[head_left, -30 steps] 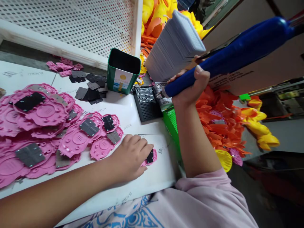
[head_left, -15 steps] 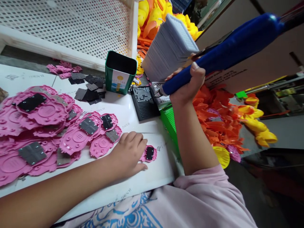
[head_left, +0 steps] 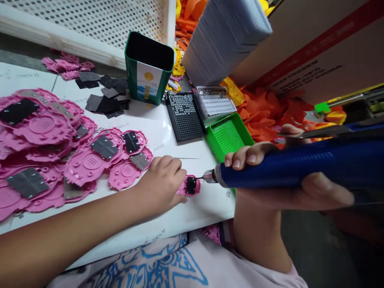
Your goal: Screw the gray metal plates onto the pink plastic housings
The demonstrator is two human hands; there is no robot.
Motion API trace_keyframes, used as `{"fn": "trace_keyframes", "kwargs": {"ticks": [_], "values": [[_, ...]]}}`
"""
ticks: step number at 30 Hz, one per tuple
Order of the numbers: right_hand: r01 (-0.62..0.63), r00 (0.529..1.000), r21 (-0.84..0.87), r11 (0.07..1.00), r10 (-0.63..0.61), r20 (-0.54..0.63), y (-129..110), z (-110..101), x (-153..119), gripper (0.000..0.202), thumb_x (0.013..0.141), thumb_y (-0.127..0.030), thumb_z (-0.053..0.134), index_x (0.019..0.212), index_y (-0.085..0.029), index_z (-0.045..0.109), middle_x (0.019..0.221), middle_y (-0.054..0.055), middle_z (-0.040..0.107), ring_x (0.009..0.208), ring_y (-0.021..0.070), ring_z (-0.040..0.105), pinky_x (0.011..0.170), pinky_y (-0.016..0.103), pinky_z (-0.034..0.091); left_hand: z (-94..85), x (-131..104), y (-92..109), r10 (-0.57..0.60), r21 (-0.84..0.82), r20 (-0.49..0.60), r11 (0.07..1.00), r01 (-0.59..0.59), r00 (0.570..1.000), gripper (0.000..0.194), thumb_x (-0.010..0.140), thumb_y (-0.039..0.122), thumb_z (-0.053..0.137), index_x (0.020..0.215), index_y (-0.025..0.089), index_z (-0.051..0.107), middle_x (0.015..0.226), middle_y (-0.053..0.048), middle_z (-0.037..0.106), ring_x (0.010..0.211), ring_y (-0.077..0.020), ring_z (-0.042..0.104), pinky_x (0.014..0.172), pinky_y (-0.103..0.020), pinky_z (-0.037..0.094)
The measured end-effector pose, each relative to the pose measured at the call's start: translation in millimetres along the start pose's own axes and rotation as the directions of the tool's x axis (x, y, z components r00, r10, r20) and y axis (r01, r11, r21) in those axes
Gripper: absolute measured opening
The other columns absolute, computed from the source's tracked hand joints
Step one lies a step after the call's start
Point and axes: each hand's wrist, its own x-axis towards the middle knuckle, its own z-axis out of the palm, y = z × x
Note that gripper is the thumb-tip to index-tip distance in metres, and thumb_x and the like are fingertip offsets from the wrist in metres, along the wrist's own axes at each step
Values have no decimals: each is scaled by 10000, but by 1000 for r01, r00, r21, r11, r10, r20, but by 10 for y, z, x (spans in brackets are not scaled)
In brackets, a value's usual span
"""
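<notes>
My right hand [head_left: 264,176] is wrapped round a blue electric screwdriver [head_left: 288,162], which lies almost level and points left. Its thin bit reaches the right edge of a black plate [head_left: 191,185] on a small pink plastic part [head_left: 197,188]. Whether the tip sits on a screw is too small to tell. My left hand [head_left: 165,180] grips the left side of that pink part on the white table, its fingers covering much of it. Left of it lie several pink parts [head_left: 93,160] with grey or black plates screwed on.
Behind the hands stand a black perforated screw tray [head_left: 187,128], a green basket [head_left: 229,136] and a green tin [head_left: 148,68]. Loose dark plates [head_left: 109,100] lie left of the tin. A white crate [head_left: 90,36], a white stack [head_left: 222,44] and orange parts [head_left: 264,116] are farther back.
My right hand has brought the screwdriver down from the screw tray toward me, its bit now at the small pink part. My left hand keeps its hold. The view has shifted slightly.
</notes>
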Motion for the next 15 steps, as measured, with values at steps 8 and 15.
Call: {"fn": "trace_keyframes", "kwargs": {"ticks": [8, 15], "values": [[0, 1000, 1, 1000, -1, 11, 113, -33, -42, 423, 594, -434, 678, 994, -299, 692, 618, -4, 640, 525, 210, 576, 566, 424, 481, -1, 13, 7, -5, 11, 14, 1000, 5, 1000, 481, 761, 489, 766, 1075, 145, 647, 1072, -113, 591, 1021, -313, 475, 870, -440, 353], [2, 1000, -14, 1000, -1, 31, 99, -52, -56, 404, 601, -427, 684, 986, -309, 687, 627, -6, 644, 543, 220, 577, 582, 436, 477, 3, 12, 6, -3, 22, 14, 1000, 2, 1000, 501, 756, 506, 770, 1077, 142, 646, 1084, -112, 593, 1031, -314, 476, 866, -435, 350]]}}
